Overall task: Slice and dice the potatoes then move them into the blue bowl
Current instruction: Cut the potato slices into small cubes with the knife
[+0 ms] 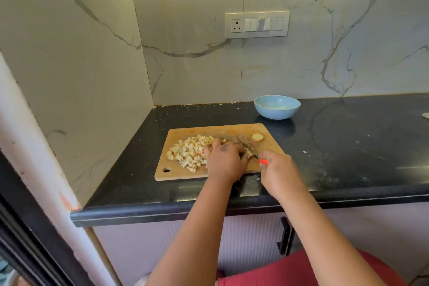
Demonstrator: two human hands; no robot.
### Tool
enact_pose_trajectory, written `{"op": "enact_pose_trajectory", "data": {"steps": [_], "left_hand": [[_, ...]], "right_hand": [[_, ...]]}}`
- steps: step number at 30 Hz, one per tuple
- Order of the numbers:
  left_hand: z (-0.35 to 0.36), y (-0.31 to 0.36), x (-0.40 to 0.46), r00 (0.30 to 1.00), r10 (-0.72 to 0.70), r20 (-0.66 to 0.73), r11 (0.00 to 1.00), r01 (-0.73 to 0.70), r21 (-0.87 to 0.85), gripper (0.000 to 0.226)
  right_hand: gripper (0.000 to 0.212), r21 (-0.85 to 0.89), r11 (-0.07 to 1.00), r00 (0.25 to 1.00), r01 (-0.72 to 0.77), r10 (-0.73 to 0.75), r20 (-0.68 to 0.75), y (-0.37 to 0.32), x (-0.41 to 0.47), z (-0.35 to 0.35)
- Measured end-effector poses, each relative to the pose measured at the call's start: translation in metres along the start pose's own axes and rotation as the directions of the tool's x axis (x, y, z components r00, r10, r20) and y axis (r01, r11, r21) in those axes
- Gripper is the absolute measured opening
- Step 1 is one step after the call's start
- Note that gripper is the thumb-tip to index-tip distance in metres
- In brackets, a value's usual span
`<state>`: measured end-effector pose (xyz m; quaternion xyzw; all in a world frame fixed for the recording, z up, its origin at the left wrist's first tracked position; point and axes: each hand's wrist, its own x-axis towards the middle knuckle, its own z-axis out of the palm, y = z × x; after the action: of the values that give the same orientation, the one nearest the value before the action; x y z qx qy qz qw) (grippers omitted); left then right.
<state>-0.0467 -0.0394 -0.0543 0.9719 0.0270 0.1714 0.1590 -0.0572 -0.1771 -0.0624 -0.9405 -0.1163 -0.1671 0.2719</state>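
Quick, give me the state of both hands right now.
Left hand: fingers curled over a pale potato piece on the wooden cutting board.
Right hand: grips the orange-handled knife.

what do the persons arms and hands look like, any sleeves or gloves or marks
Both arms are bare to past the elbow, with no sleeves, gloves, rings or watch in view. The left hand has a small dark mark on its back; the right hand shows none.

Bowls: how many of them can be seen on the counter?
1. The blue bowl stands on the black counter, behind the cutting board, near the wall. It looks empty. No other bowl shows; the counter runs on past the right edge.
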Motion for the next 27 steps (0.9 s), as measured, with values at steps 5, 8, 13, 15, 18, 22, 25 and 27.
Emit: {"op": "enact_pose_trajectory", "data": {"steps": [5, 8, 13, 15, 18, 22, 25, 27], "left_hand": [[0.000, -0.001, -0.001, 1.000, -0.013, -0.002, 1.000, 0.013, -0.024, 0.031], [0.001, -0.001, -0.001, 1.000, -0.027, -0.003, 0.999, 0.026, -0.032, 0.031], [0.002, -0.003, 0.002, 0.999, -0.037, -0.006, 0.999, 0.037, -0.038, 0.033], [0.002, -0.003, 0.002, 0.999, -0.036, -0.003, 0.999, 0.036, -0.033, 0.033], [0.002, -0.003, 0.001, 0.999, -0.035, -0.006, 0.999, 0.035, -0.031, 0.033], [0.003, -0.003, 0.002, 0.999, -0.036, -0.009, 0.999, 0.036, -0.028, 0.032], [0.003, -0.002, 0.002, 0.999, -0.041, -0.023, 0.998, 0.040, -0.038, 0.031], [0.004, 0.000, 0.003, 0.999, -0.048, -0.021, 0.998, 0.047, -0.035, 0.030]], "right_hand": [[0.020, -0.023, 0.999, 0.993, 0.044, -0.047, -0.110, 0.004, -0.020, 0.006], [0.021, 0.067, 0.992, 0.975, 0.106, -0.090, -0.205, 0.006, -0.024, 0.002], [0.014, 0.066, 0.984, 0.972, 0.165, -0.151, -0.181, 0.007, -0.025, 0.000], [0.014, 0.066, 0.984, 0.973, 0.167, -0.154, -0.170, 0.008, -0.024, 0.000], [0.013, 0.066, 0.983, 0.972, 0.169, -0.156, -0.177, 0.009, -0.024, -0.001], [0.013, 0.047, 0.988, 0.981, 0.147, -0.140, -0.136, 0.009, -0.024, -0.001], [0.015, -0.051, 0.995, 0.996, 0.082, -0.084, -0.042, 0.001, -0.017, 0.001], [0.017, -0.136, 0.990, 0.999, 0.046, -0.043, 0.027, -0.008, -0.013, -0.001]]}}
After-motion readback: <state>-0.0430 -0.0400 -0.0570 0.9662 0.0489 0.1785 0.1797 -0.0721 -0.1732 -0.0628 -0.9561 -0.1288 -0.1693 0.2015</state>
